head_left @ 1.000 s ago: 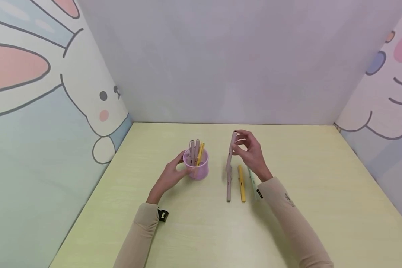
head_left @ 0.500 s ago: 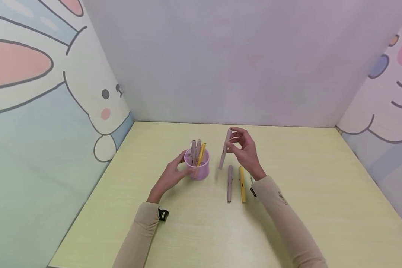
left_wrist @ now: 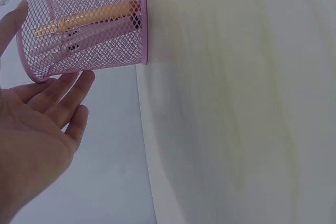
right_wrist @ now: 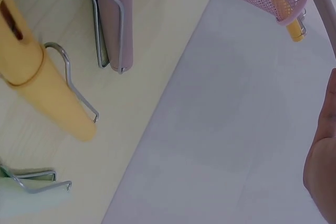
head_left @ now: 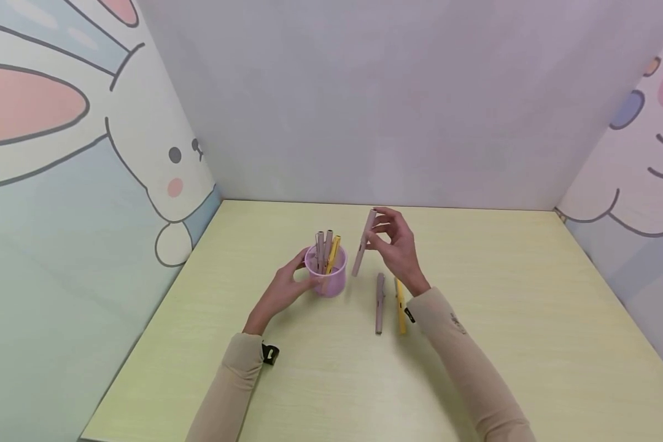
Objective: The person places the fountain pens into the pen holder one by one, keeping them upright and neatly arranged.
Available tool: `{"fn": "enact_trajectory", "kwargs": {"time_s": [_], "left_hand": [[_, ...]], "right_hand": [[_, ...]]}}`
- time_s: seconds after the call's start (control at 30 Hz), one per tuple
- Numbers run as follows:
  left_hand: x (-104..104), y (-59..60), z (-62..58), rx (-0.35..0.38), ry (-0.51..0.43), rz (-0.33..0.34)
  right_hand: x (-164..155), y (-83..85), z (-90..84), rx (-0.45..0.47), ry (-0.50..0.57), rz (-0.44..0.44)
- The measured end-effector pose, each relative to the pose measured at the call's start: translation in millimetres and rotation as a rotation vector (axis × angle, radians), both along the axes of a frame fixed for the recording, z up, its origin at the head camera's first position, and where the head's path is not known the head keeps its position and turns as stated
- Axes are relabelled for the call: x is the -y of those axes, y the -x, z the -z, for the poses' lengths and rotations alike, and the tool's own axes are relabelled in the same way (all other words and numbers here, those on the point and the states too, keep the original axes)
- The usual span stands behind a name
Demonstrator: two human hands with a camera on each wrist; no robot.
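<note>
— Pen [head_left: 363, 243] first: where is it held?

— It is pinched near its top end by the fingertips of the right hand [head_left: 396, 250], well clear of the table [head_left: 309, 393], tilted with its lower tip leaning toward the pink mesh cup [head_left: 325, 274]. It hangs just beside the cup, not yet over the rim.

— What lies nearest on the table?

— A mauve pen [head_left: 379, 303] and a yellow pen [head_left: 400, 307] are laid side by side, close under the right wrist. In the right wrist view their clips are seen, and the end of a pale green pen [right_wrist: 31, 184] is found beside them.

— And the left hand [head_left: 283, 288]?

— It is placed against the left side of the cup, thumb and fingers spread and only lightly bent. In the left wrist view the fingertips [left_wrist: 79, 85] are seen at the rim, the palm kept apart from the mesh; a firm grip is not shown.

— How is this step judged to be done well?

— The lower tip is best brought over the opening before the pinch is loosened, and aimed at the gap beside the pens in the cup [head_left: 326, 248], so that nothing is caught on the mesh. The cup is best kept steadied meanwhile.

— The right arm's pose?

— The forearm is raised, the wrist is bent, and the fingers are curled round the pen's top.
</note>
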State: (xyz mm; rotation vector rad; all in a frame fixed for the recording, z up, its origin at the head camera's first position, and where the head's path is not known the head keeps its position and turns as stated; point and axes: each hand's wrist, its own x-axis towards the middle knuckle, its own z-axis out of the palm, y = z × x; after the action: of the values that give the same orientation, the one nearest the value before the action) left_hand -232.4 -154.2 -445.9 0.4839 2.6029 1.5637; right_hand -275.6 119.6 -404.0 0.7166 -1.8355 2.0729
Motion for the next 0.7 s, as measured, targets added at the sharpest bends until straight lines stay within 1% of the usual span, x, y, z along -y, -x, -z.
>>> {"fn": "enact_trajectory", "kwargs": {"time_s": [0.1,0.47,0.7], "left_hand": [[0.2,0.1,0.3,-0.002,-0.004,0.001],[-0.4,0.7,0.6,0.014,0.014,-0.008],[-0.5,1.7,1.8,0.014,0.015,-0.004]], "right_hand": [[2.6,0.1,0.8,0.003,-0.008,0.002],[12.0,-0.5,-3.4,0.009,0.034,-0.015],[14.8,-0.3,-4.4,0.019,0.052,-0.001]]}}
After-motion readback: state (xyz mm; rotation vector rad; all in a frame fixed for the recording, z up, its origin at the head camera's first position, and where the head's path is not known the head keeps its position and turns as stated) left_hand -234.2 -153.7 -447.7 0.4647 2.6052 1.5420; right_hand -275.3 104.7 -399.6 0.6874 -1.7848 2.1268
